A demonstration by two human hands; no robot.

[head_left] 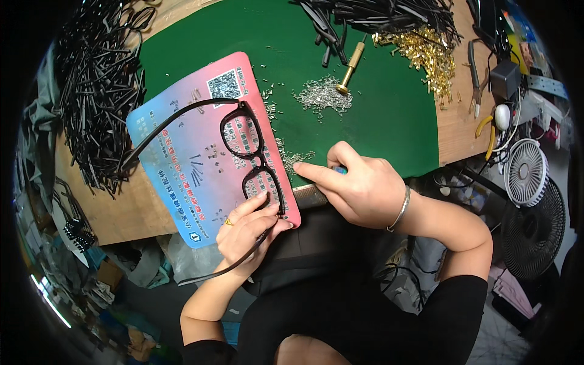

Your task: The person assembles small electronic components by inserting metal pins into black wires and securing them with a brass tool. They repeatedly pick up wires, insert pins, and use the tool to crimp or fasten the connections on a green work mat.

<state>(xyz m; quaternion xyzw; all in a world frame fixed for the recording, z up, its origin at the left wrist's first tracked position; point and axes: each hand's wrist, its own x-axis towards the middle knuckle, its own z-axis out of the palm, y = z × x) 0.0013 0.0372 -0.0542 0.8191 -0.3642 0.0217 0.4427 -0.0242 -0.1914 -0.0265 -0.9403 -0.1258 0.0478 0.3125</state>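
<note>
My left hand (pixel 246 234) is closed on a pair of black-framed eyeglasses (pixel 260 149), gripping it near one hinge. One temple arm stretches away over a pink and blue printed mat; the other passes beneath my hand toward my forearm. My right hand (pixel 362 185) points its index finger down at a small heap of tiny silver screws (pixel 296 159) by the mat's right edge. Its other fingers are curled in, and a bit of something blue-green (pixel 341 171) shows between them; the rest is hidden.
On the green work surface (pixel 389 134) lie more silver screws (pixel 322 97) and a brass screwdriver (pixel 351 67). Gold-coloured small parts (pixel 426 58) are piled at the far right. Black temple arms (pixel 97 91) heap up at left. Pliers (pixel 476 79) and a white fan (pixel 525 172) are at right.
</note>
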